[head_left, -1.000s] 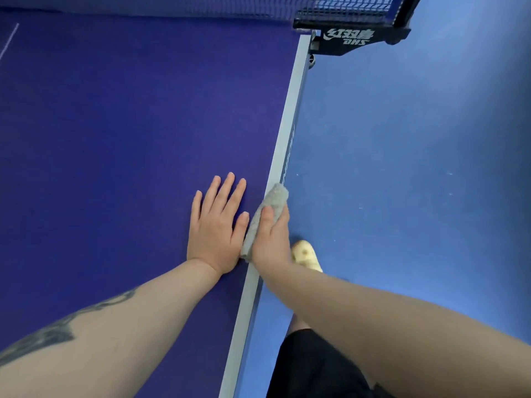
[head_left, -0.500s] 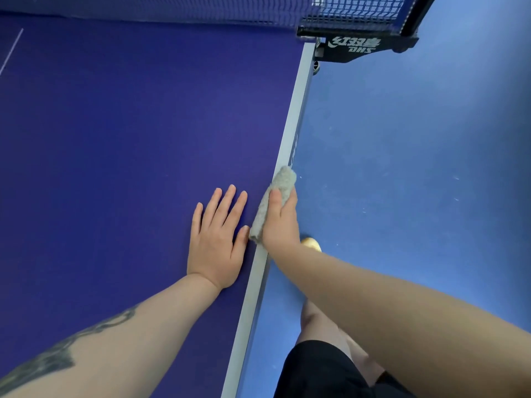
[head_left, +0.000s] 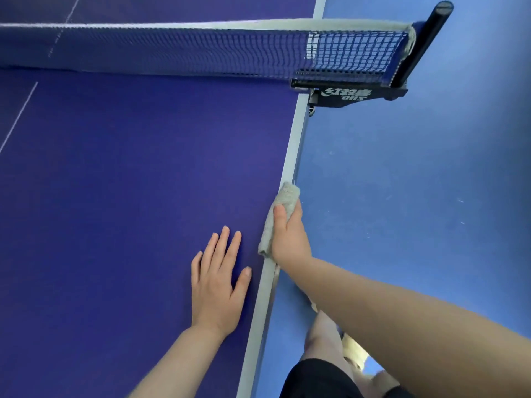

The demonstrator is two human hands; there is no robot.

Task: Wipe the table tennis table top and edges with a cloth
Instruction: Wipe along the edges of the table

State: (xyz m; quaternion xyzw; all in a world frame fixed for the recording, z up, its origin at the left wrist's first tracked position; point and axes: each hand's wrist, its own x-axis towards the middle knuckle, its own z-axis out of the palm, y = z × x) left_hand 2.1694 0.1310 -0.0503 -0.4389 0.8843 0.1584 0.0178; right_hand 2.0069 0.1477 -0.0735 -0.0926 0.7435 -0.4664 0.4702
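The dark blue table [head_left: 129, 182] fills the left and centre of the frame, with its pale grey edge [head_left: 290, 165] running from the bottom centre up towards the upper right. The right hand [head_left: 288, 235] sits on that edge just right of centre, its thumb lying on top of a folded grey cloth [head_left: 283, 209] and its fingers wrapped over the outer side, so it grips the cloth against the edge. The cloth lies lengthwise along the edge, one end poking out beyond the thumb towards the net [head_left: 201, 50]; how far it reaches down the side of the table is hard to make out.

The left hand [head_left: 218, 280] lies flat on the table top, lower centre of the frame, fingers straight and slightly spread, holding nothing, its thumb close to the edge and just beside the cloth's lower end.

The net stretches across the top of the frame, fixed at the upper right by a black clamp [head_left: 344, 96] with a post [head_left: 422, 44]. Lighter blue floor [head_left: 416, 196] fills the right side. The person's knee, black shorts [head_left: 319, 380] and a pale shoe show at the bottom right.
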